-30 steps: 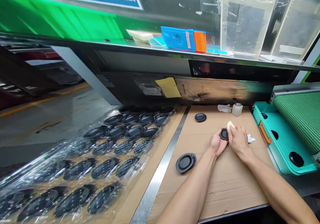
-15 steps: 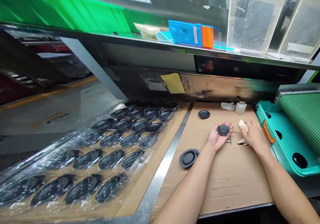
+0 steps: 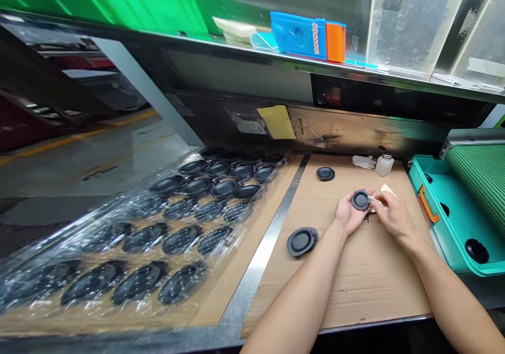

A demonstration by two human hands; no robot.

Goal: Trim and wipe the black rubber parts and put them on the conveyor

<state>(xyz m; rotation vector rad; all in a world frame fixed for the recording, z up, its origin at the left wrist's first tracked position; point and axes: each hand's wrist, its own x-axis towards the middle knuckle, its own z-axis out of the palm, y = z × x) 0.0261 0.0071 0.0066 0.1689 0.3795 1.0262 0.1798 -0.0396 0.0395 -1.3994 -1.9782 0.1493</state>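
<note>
Left hand [image 3: 347,216] palm-up; right hand [image 3: 396,218] pinching beside it; both forearms [image 3: 305,283] stretched forward.

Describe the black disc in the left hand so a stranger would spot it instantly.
Start at the turquoise bin, then move left onto the brown cardboard. There, the left hand, palm up, supports a round black disc. Similar black pieces lie on the cardboard and among clear plastic, but only this one is held.

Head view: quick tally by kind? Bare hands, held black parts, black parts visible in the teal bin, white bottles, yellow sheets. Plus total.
Left hand and right hand: 2
Held black part: 1
Black parts visible in teal bin: 3
White bottle: 1
Yellow sheet: 1
Total: 8
</note>
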